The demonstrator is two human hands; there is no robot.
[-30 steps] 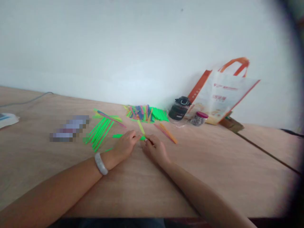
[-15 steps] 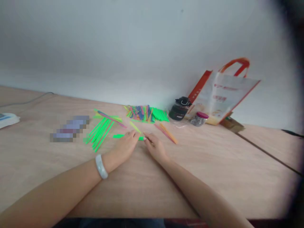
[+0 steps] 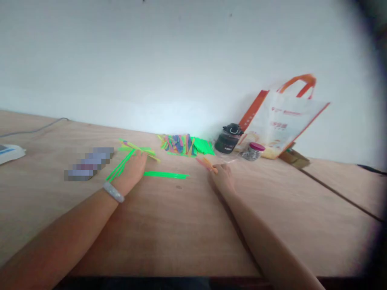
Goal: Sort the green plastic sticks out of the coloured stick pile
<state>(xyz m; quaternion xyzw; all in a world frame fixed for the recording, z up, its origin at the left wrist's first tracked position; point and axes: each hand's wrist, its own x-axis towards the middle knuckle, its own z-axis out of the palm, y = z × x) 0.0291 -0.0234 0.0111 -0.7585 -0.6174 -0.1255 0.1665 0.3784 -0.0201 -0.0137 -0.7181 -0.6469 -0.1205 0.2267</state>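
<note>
My left hand (image 3: 133, 167), with a pale bangle on its wrist, reaches over the left group of sticks. Its fingertips are closed on a thin yellow stick (image 3: 154, 158) above a pile of yellow-green and purple sticks. Slanting green sticks (image 3: 119, 166) lie partly hidden beneath this hand. To the right, my right hand (image 3: 223, 177) has its fingers closed around the near end of an orange stick (image 3: 209, 163), beside a pink stick (image 3: 199, 162). Between the hands lies a row of green sticks (image 3: 165, 175).
Many multicoloured sticks (image 3: 178, 145) and a green bundle (image 3: 204, 146) lie near the wall. Behind them to the right stand a black bottle (image 3: 227, 141), a pink-lidded jar (image 3: 253, 152) and a white-and-orange bag (image 3: 281, 125). A blurred-out item (image 3: 90, 163) lies left.
My hands have moved apart: the left went left with the yellow stick onto the pile there, the right went right to the orange stick. The row of green sticks is now uncovered.
</note>
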